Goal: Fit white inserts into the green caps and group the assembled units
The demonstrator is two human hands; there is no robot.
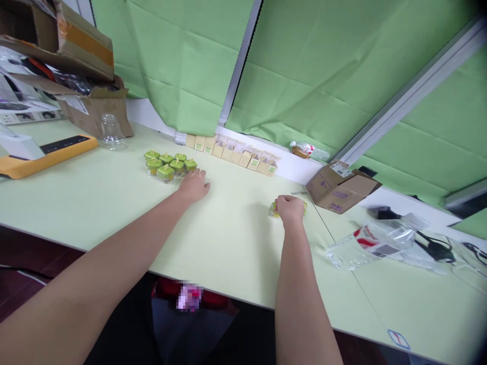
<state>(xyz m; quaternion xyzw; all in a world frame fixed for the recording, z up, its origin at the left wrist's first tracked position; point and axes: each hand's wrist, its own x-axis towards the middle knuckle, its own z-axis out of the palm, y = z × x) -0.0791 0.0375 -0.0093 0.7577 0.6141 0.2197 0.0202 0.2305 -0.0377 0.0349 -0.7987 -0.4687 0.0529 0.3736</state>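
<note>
At the right edge of a cluster of small clear jars with green lids [166,171], my left hand [195,185] rests low over the table. Its thumb is apart from the fingers, and the fingertips touch or nearly touch the nearest jar; I cannot tell which. Yellow loops stand up from the lids. Farther right, my right hand [291,209] is closed from above over a green-lidded jar [273,209]. Green and yellow parts show on both sides of the fist, so it may cover more than one jar. Its fingertips are hidden.
A row of small tan cartons [228,152] lines the back edge. On the right are a cardboard box [342,187], a large clear plastic bottle [373,243] and cables. At left stand cardboard boxes [99,109], a glass jar [111,133] and a yellow-black device [72,147].
</note>
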